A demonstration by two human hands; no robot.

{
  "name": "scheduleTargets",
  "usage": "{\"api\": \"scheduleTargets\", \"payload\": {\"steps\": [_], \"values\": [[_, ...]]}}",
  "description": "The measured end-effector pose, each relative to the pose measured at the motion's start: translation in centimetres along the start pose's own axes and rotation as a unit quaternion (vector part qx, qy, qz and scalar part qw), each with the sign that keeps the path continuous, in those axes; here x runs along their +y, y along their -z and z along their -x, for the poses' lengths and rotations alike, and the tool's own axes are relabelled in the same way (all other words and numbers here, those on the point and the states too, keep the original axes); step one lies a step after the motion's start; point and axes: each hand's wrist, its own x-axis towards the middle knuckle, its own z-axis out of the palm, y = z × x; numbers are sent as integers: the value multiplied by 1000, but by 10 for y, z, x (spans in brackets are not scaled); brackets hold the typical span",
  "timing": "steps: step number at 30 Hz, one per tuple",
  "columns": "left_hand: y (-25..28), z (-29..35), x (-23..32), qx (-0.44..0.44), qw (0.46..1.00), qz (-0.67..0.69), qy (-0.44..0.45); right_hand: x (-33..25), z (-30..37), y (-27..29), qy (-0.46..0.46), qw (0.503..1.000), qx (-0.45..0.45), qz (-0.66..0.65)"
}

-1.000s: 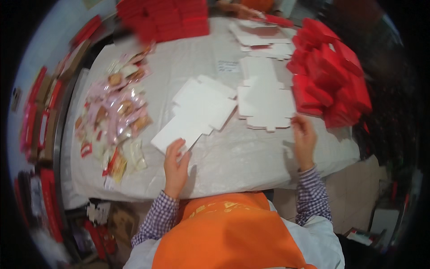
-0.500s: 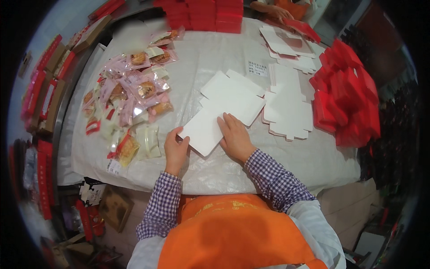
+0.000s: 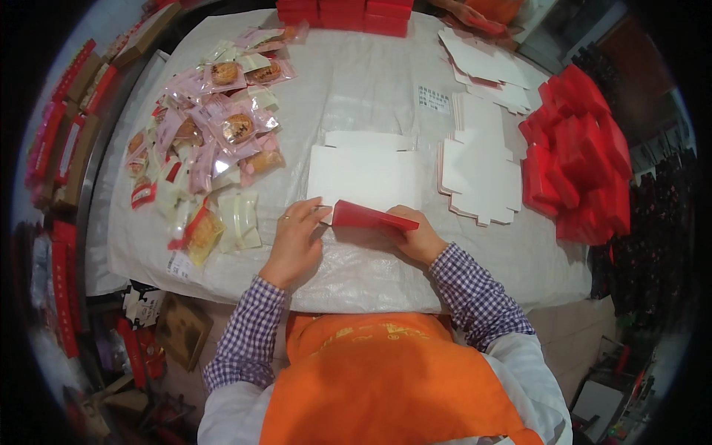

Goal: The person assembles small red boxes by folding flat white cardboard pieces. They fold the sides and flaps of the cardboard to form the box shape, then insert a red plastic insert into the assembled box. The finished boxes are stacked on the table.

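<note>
A cardboard box blank, white on its upper face, lies on the covered table in front of me. Its near panel is folded up, so the red outer face shows toward me. At the panel's left end, my left hand has its fingers bent and closed on the edge and side flap. My right hand grips the right end of the red panel, with some of its fingers hidden behind the card. Just right of the blank lies a stack of flat white box blanks.
Wrapped pastries in clear and pink packets pile up at left. Red boxes are heaped at right, with more red boxes stacked at the far edge. More blanks lie far right, near another person's hand.
The blank has turned from a slant to square before me, and its near panel has been folded upward, showing red. Both hands have shifted to that panel's ends.
</note>
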Motion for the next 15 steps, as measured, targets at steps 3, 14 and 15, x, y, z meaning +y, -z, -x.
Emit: {"api": "scheduleTargets", "payload": {"steps": [3,14,15], "values": [[-16,-4,-5,-29,997,-45,-55,0,-3,5,22,998,-49,-22],[-40,-26,3,-7,983,120,139,-20,-21,30,-132,991,17,33],[-51,-28,-4,19,966,191,173,-19,-25,29,-143,989,43,-4]]}}
